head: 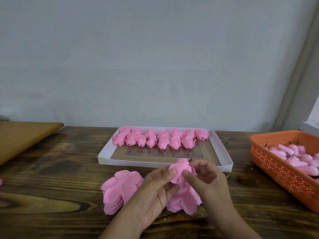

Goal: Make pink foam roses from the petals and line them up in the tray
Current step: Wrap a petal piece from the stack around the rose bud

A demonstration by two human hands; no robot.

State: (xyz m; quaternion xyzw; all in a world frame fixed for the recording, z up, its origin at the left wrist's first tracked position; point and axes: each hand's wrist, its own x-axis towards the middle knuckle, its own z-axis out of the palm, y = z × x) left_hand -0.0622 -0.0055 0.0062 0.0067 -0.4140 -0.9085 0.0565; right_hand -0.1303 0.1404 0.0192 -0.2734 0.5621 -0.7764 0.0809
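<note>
A half-made pink foam rose (pixel 181 169) with a small green stem tip is held above the table between both hands. My left hand (pixel 155 192) pinches its petal from the left with the thumb. My right hand (pixel 205 176) grips it from the right, fingers curled around the bud. A stack of flat pink petals (pixel 119 188) lies to the left of my hands, and more petals (pixel 184 200) lie under them. Behind stands a white tray (pixel 224 152) with several finished roses (pixel 160 138) lined up in two rows at its far end.
An orange perforated basket (pixel 276 169) with several pink buds (pixel 293 159) sits at the right edge. A brown board (pixel 22 137) lies at the far left. The dark wooden table (pixel 51 169) meets a grey wall behind the tray.
</note>
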